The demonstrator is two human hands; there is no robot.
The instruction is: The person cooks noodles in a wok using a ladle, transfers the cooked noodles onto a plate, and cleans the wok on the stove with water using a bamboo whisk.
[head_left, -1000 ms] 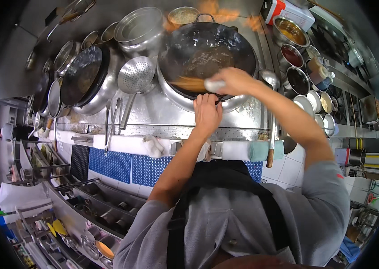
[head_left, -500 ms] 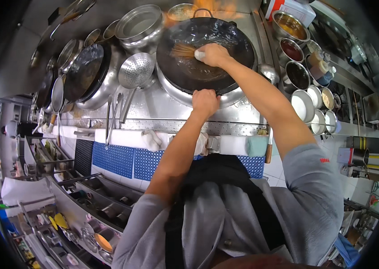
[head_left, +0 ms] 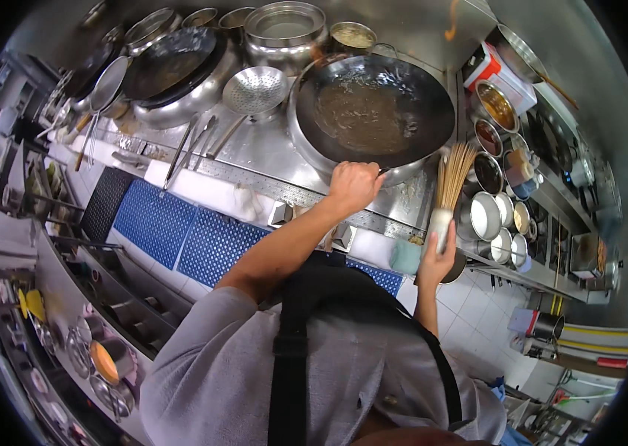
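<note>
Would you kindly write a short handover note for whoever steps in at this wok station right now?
Left hand: shut on the near rim handle of the large dark round steel wok.
Right hand: shut on the bundled bamboo wok brush, bristles up, held beside the wok and outside it.
Wok sits on the steel range, holding murky brown liquid.
Done: brush is out of the wok.
Left: the brown liquid is not yet emptied.

A large round black steel wok (head_left: 373, 111) sits on the steel stove counter (head_left: 254, 160), brown liquid in it. Left of it lies a round perforated steel skimmer (head_left: 256, 91), then a second dark wok (head_left: 173, 67). Small round steel condiment bowls (head_left: 496, 215) line the counter's right edge. A bundled bamboo wok brush (head_left: 449, 186) stands between wok and bowls.
</note>
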